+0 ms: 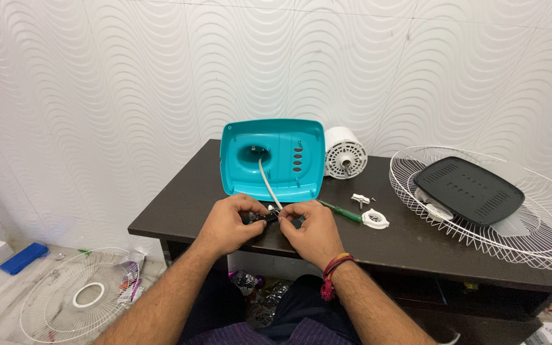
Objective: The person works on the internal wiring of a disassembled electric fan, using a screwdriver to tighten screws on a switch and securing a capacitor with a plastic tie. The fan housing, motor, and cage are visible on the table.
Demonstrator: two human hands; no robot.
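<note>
My left hand (230,225) and my right hand (314,231) meet at the near edge of a dark table (180,191). Together they pinch a small black part (264,218) with thin wires. A white cable (267,182) runs from the part up into the round hole of a teal plastic fan base cover (272,157), which stands tilted just behind my hands. A green-handled screwdriver (341,211) lies right of my right hand. My fingers hide most of the black part.
A white fan motor (345,153) stands behind the cover. A white plastic nut (375,220) and small white pieces (360,199) lie on the table. A white wire fan guard (544,236) at right holds a black panel (469,190). Another guard (79,295) lies on the floor.
</note>
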